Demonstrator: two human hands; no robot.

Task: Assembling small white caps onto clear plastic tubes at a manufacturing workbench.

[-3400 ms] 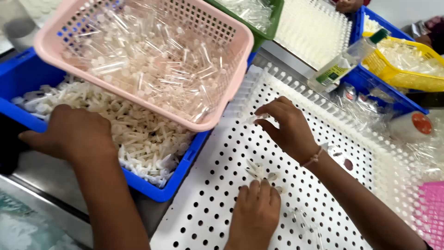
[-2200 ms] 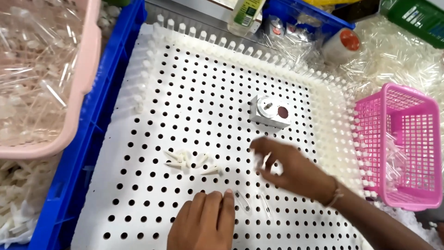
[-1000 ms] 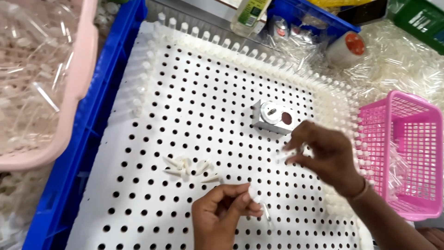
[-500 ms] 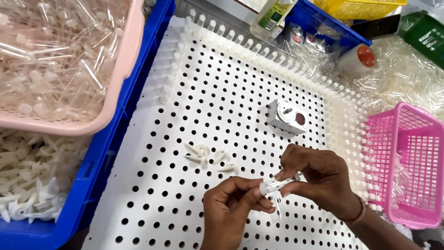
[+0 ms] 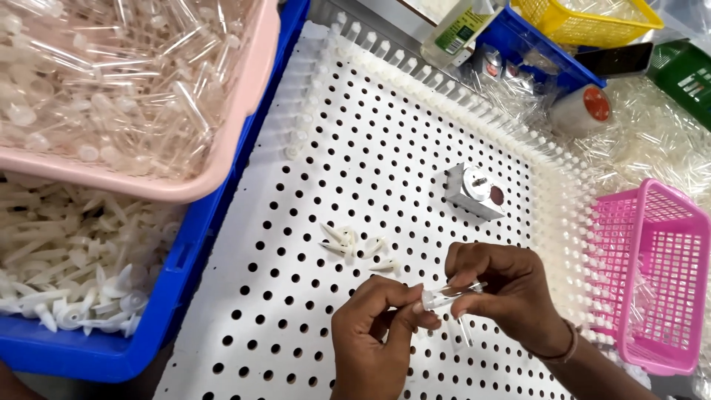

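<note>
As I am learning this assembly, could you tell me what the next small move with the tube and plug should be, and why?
Probably press the white plug fully into the clear tube. The left hand pinches the plug at the tube's mouth while the right hand holds the tube, so the two look met but not clearly seated.

clear glossy plastic tube (image 5: 453,295); matt white perforated board (image 5: 370,148).

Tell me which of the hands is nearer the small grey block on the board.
Right. The right hand lies just below the grey block; the left hand sits farther down and to the left.
</note>
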